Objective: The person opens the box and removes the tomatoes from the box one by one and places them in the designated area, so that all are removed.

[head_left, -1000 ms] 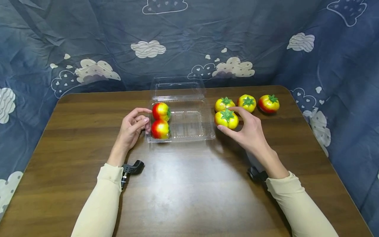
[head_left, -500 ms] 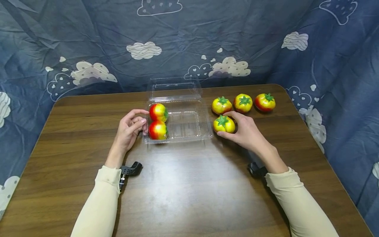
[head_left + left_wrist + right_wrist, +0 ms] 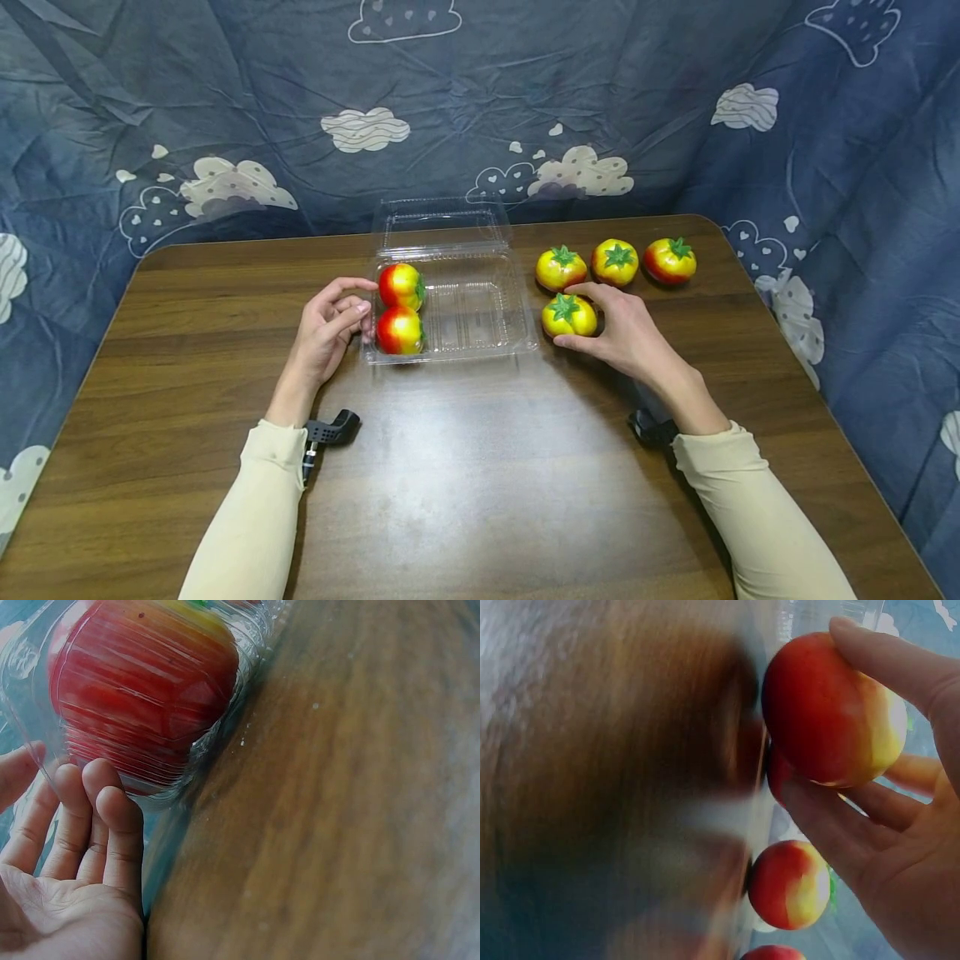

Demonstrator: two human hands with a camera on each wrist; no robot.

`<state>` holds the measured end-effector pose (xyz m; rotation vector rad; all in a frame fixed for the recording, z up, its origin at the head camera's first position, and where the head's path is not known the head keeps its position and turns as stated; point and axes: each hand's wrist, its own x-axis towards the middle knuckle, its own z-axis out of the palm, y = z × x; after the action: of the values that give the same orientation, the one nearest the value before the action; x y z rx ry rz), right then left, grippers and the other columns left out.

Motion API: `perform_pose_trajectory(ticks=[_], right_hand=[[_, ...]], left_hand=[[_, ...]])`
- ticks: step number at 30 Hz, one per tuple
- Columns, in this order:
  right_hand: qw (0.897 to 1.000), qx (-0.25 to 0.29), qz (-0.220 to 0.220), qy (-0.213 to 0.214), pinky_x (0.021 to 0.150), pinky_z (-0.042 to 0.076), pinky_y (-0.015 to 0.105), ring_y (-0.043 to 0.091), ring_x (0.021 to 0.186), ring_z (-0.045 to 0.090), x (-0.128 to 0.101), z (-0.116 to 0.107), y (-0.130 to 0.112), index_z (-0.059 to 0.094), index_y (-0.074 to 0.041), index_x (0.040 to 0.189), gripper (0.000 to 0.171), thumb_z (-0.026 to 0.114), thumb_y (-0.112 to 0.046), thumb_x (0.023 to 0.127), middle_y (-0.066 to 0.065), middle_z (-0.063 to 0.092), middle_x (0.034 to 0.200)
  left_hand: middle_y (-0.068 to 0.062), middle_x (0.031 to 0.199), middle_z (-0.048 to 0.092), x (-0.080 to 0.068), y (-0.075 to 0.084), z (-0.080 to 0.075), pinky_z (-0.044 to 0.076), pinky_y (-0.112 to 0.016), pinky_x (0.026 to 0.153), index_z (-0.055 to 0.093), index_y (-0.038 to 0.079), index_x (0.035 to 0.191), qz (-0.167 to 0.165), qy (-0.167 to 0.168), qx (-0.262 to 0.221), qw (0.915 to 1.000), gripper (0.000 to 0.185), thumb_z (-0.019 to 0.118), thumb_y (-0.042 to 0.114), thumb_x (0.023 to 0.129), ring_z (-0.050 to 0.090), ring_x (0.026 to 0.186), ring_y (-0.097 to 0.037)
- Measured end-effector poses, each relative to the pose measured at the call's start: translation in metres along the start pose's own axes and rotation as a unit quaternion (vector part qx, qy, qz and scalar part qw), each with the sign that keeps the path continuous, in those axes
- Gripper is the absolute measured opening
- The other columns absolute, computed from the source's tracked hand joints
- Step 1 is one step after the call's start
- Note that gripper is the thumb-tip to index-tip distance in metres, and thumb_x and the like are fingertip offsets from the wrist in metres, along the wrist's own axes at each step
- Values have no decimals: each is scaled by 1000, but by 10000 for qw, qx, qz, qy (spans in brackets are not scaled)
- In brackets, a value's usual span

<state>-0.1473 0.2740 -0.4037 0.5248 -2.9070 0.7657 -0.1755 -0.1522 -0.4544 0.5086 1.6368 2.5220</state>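
My right hand (image 3: 626,335) holds a yellow-and-red toy tomato (image 3: 568,314) with a green star-shaped top, thumb on the near side and fingers on the far side. In the right wrist view the red underside of this tomato (image 3: 825,712) shows between thumb and fingers. My left hand (image 3: 321,333) is at the left rim of an open clear plastic container (image 3: 480,354), pinching the edge between thumb and fingertips. Two toy tomatoes (image 3: 400,330) lie on their sides along the container's left wall, tops facing right. The left wrist view shows a red one (image 3: 142,690) through the plastic.
Three more toy tomatoes (image 3: 615,262) stand in a row at the back right of the wooden table (image 3: 450,467). The container's clear lid (image 3: 442,223) stands open toward the back. Behind the table hangs a blue cloud-patterned cloth (image 3: 450,92).
The whole head view has shifted slightly left. The right-hand tomato has come a little nearer the front, away from the row behind. The left hand keeps its place at the container's rim.
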Motion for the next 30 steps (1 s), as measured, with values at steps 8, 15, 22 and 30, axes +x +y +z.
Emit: perform_pose_trajectory(ticks=[8,15,22,30], right_hand=[[10000,4,87,-21,101,45,47,25,113,58,0,-3,0,59,-13,127,70,87,-45,71,6,64,125],[10000,17,80,-53,101,44,48,26,114,57,0,-4,0,58,-13,129,71,87,-44,72,7,63,126],[10000,-2,4,7,100,44,47,25,114,57,0,-6,1,59,-13,127,69,88,-43,72,7,64,125],[10000,52,-9,13,95,46,45,24,109,58,0,-9,0,60,-14,128,69,87,-44,72,4,64,126]], left_hand=[[-12,74,60,0,0,-2,53,-27,54,47,-14,126,-2,-58,21,10000,31,52,-6,96,52,58,-24],[-12,74,60,0,0,-2,53,-27,55,50,-12,125,-12,-44,53,10000,29,52,-6,96,53,58,-23],[-12,73,60,1,-1,-2,53,-27,55,49,-13,126,-21,1,78,10000,30,53,-5,96,54,57,-23],[-11,73,60,0,0,-1,53,-27,55,49,-13,126,-31,31,83,10000,31,53,-5,96,53,58,-23]])
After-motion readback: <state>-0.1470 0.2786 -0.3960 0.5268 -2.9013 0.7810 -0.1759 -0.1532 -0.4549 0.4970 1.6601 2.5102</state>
